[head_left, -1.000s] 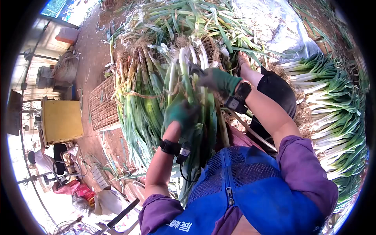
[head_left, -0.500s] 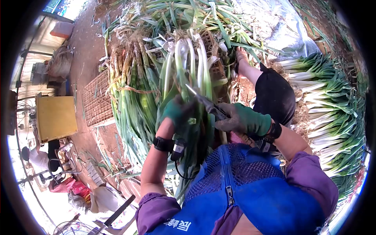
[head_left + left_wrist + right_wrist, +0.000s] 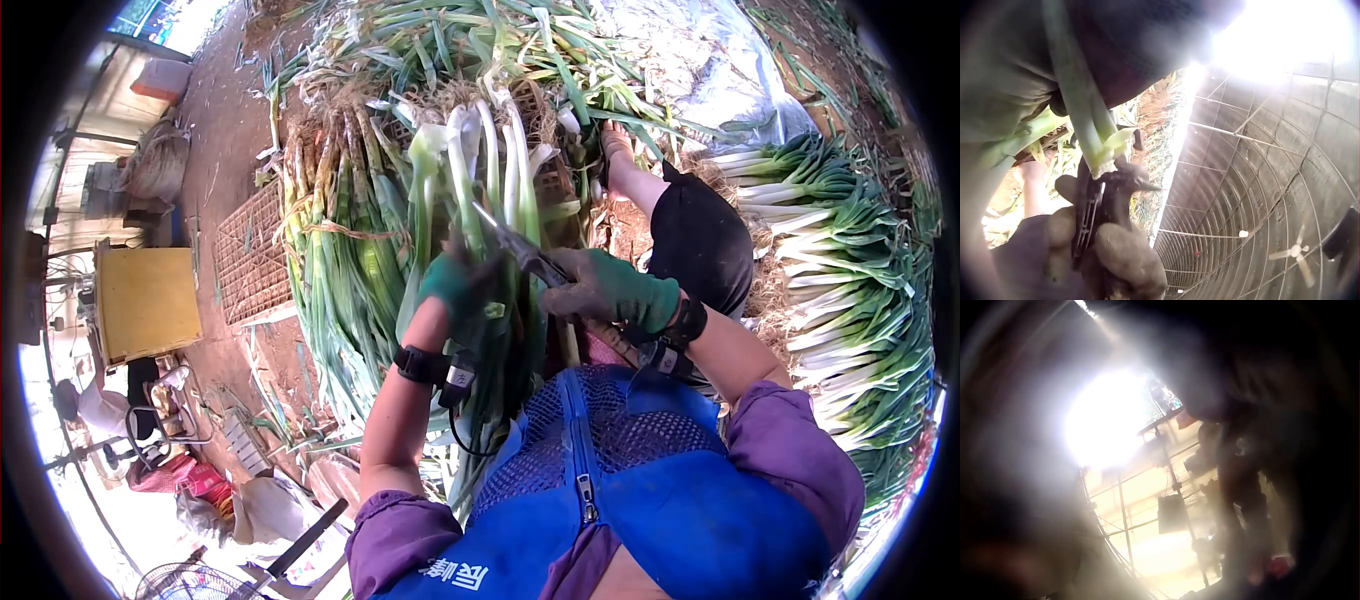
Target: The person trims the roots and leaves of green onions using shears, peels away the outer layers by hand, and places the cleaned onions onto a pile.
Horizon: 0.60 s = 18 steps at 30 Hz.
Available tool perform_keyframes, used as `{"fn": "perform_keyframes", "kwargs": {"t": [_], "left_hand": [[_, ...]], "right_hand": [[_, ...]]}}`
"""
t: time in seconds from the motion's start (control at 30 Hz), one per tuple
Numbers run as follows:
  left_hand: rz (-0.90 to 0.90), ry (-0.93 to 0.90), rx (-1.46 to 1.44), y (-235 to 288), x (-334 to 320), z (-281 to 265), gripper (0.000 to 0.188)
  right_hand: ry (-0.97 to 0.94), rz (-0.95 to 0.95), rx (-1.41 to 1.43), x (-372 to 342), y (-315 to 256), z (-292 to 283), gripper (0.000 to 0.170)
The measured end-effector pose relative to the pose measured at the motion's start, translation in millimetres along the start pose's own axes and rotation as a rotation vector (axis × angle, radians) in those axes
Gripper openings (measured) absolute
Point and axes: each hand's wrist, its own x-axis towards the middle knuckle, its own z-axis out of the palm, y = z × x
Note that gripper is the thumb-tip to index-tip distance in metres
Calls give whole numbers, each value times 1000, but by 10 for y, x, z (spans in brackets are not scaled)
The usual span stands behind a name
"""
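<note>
In a green glove with a dark palm, my left hand [image 3: 455,285] grips a leek [image 3: 1079,87] among the long leaves in front of my body. That leek's pale end lies right by the tool in the left wrist view. My right hand [image 3: 605,290], gloved the same way, holds a dark hand tool [image 3: 530,258] with a slim silvery tip. The tip points forward and left, across pale leek stalks [image 3: 510,180]. Gloved fingers [image 3: 1129,256] wrap the tool's slotted body from below. The right wrist view is mostly shadow and glare.
A tied bundle of leeks [image 3: 345,235] lies to the left, roots forward. Leafy trimmings [image 3: 460,50] are heaped ahead. At right is a long row of leeks with white stalks [image 3: 815,290]. A bare foot [image 3: 618,150] and a brown grate [image 3: 250,265] flank the work.
My right hand has drawn back from over the stalks toward my body and to the right, bringing the tool's tip into clear view. My left hand has stayed low among the leaves.
</note>
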Motion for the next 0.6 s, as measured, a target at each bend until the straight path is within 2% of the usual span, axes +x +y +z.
{"fn": "perform_keyframes", "kwargs": {"t": [0.07, 0.17, 0.2, 0.27, 0.37, 0.4, 0.53, 0.6], "left_hand": [[-6, 15, 140, -26, 7, 21, 74], [-53, -55, 388, 197, -36, -15, 66], [8, -33, 415, 151, -27, -2, 62], [-26, -18, 478, 434, -186, 28, 62], [-18, 7, 559, 414, -245, 101, 64], [-18, 4, 567, 415, -257, 121, 65], [-50, -29, 555, 550, -257, 133, 72], [-52, -30, 558, 584, -246, 139, 73]], "right_hand": [[38, -32, -45, 226, 26, -18, 53], [51, -2, 16, 776, 47, -132, 51], [80, 23, 31, 987, 92, -209, 49], [136, 79, 65, 1328, 184, -346, 47], [175, 68, -54, 1447, 174, -425, 39], [108, 111, 12, 1390, 178, -447, 40], [259, 13, 38, 1277, 333, -494, 45], [162, -43, 46, 1208, 290, -475, 43]]}}
